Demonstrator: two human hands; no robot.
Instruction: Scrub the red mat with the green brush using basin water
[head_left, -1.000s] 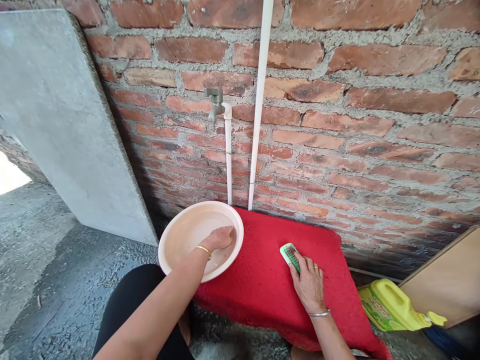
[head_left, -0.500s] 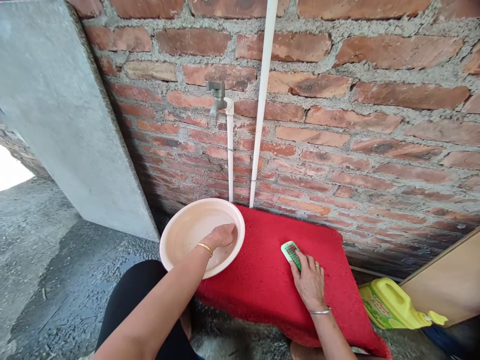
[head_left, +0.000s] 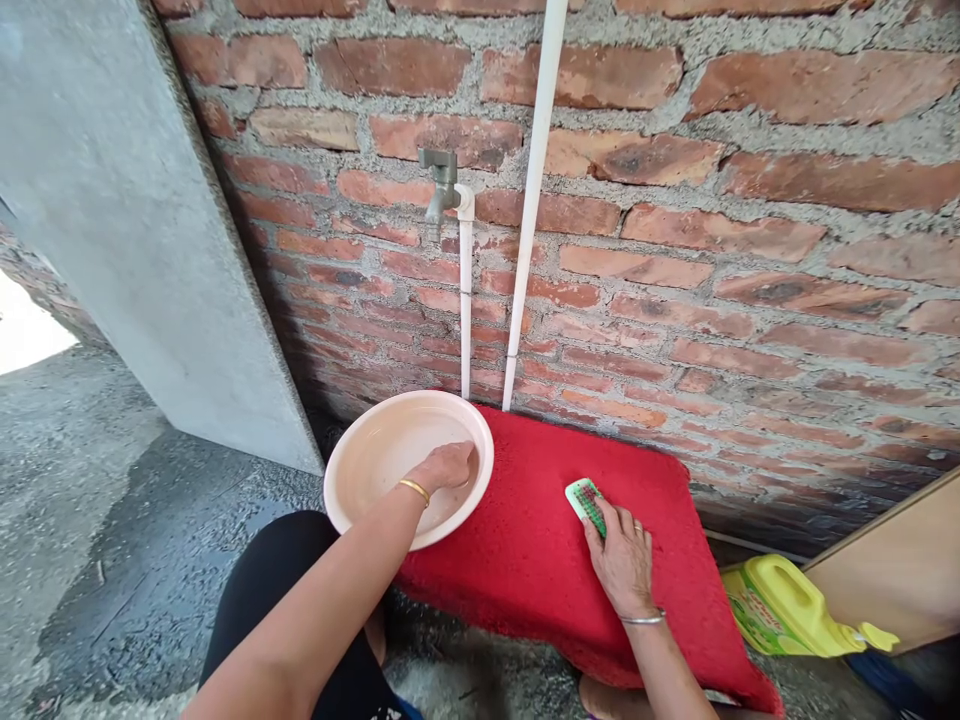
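Observation:
My left hand (head_left: 448, 465), a gold bangle at its wrist, reaches down inside a pale pink basin (head_left: 339, 478) by its right wall. Its fingers are curled together, and whatever they hold, if anything, is hidden. What looks like shallow water covers the basin's bottom. The basin rests on the left end of a soaked red cloth (head_left: 517, 540) spread over a low surface. On the right part of the cloth, my right hand (head_left: 624, 560) grips a green and white scrub brush (head_left: 583, 500), its fingers closed over the near end.
A grey tap (head_left: 441, 190) on a white pipe juts from the brick wall (head_left: 652, 260) above the basin. A concrete slab (head_left: 187, 260) leans at the left over wet floor. A yellow detergent jug (head_left: 787, 610) lies at the right beside a tan board (head_left: 892, 570).
The view has shifted slightly, so the scene sits a little higher and further right. Both hands keep their places, in the basin and on the brush.

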